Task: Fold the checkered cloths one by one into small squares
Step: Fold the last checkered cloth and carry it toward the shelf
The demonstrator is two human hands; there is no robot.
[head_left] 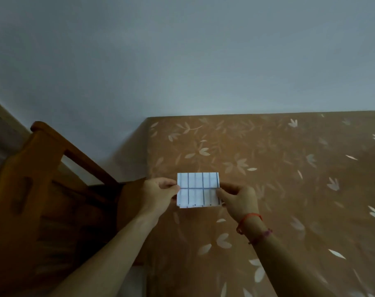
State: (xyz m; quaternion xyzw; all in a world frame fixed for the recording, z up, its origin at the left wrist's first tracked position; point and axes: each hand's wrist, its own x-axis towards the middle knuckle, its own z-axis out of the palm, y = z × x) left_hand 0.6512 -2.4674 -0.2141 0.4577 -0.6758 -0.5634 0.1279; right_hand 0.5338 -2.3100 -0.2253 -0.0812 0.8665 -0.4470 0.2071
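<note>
A white cloth with dark blue check lines (198, 189), folded into a small rectangle, is held up just above the table's left part. My left hand (158, 195) pinches its left edge at mid height. My right hand (239, 199) pinches its right edge at the same height; red thread bands circle that wrist. A horizontal crease line runs across the cloth between the two pinches. No other checkered cloth is in view.
The table (289, 189) carries a brown covering with pale leaf prints and reaches to the wall at the back. A wooden chair (42, 179) stands to the left of the table, close to its left edge.
</note>
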